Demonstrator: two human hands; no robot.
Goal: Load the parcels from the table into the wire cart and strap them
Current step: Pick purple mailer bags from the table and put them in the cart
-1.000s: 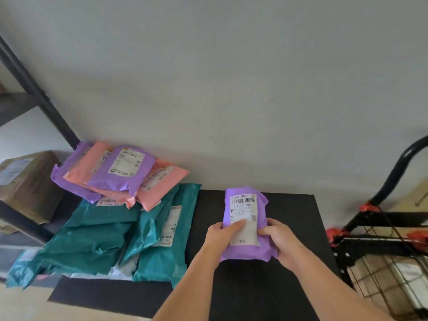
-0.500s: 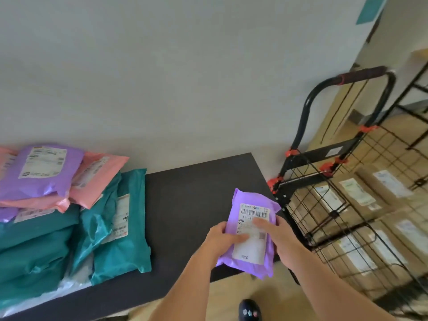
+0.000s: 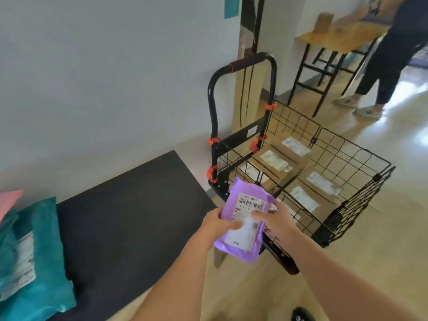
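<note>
The person is holding a purple parcel [image 3: 243, 218] in both hands, up in the air. The left hand [image 3: 217, 224] is gripping its left edge, with the thumb lying on the white label. The right hand [image 3: 275, 224] is gripping its right edge, with the thumb on the label too. So both grips are clamped on the parcel. The label with the black bar lines is facing up. The parcel is hanging over the floor, just past the right end of the black table [image 3: 129, 216] and right beside the near left corner of the wire cart [image 3: 356, 200]. It is not inside the cart yet.

The cart is standing on the floor to the right of the table, with its black handle [image 3: 249, 62] sticking up next to the white wall. Brown boxes [image 3: 322, 181] with white labels are lying flat in the bottom of the cart. On the left end of the table, teal parcels [image 3: 44, 251] are lying in a heap, and a bit of a pink parcel [image 3: 9, 199] is peeking in above them. Far away on the right, another person [image 3: 391, 56] is standing by a wooden table [image 3: 335, 39].
</note>
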